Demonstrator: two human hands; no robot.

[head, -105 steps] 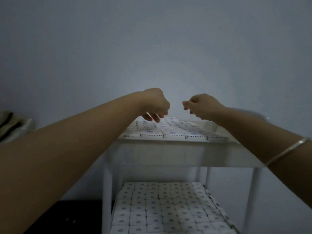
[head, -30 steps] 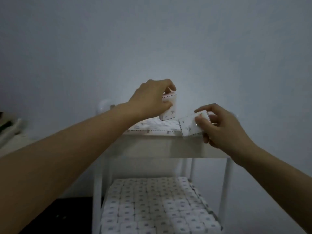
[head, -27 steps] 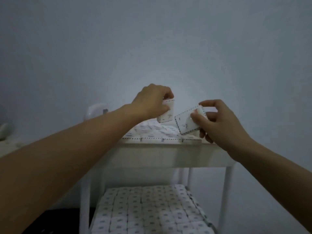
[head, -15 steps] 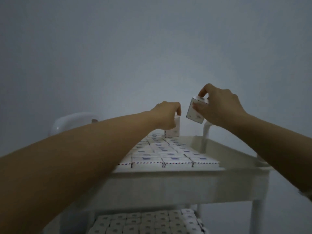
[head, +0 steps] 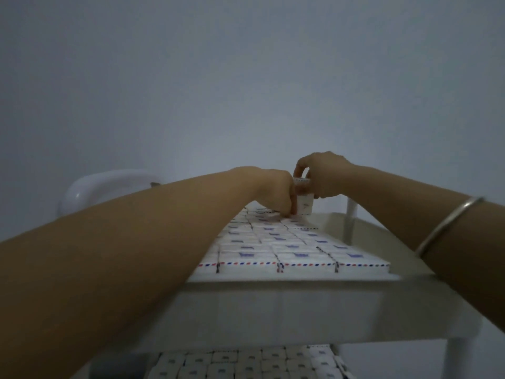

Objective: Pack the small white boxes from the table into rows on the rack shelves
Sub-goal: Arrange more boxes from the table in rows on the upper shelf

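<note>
Far left, a white rounded object [head: 90,187] stands against the grey wall [head: 246,77]; I cannot tell what it is. My left forearm crosses the frame toward the far end of the top shelf [head: 287,310]. My left hand [head: 276,192] is curled downward, its fingertips [head: 292,207] touching the packed rows [head: 273,242] and gripping the side of an upright box [head: 305,205] that stands on the far end of those rows. Just above it, my right hand [head: 325,173] pinches a second box [head: 302,183] between thumb and curled fingers, held close over the upright one; whether the two boxes touch cannot be told. The rows lie flat and edge to edge, filling the left and middle of the shelf, with a bare strip along its right side. A white post [head: 351,212] rises at the far right corner. A thin bangle [head: 442,225] circles my right forearm. Below, the lower shelf [head: 246,362] shows more boxes packed in rows, dim and partly cut off.
</note>
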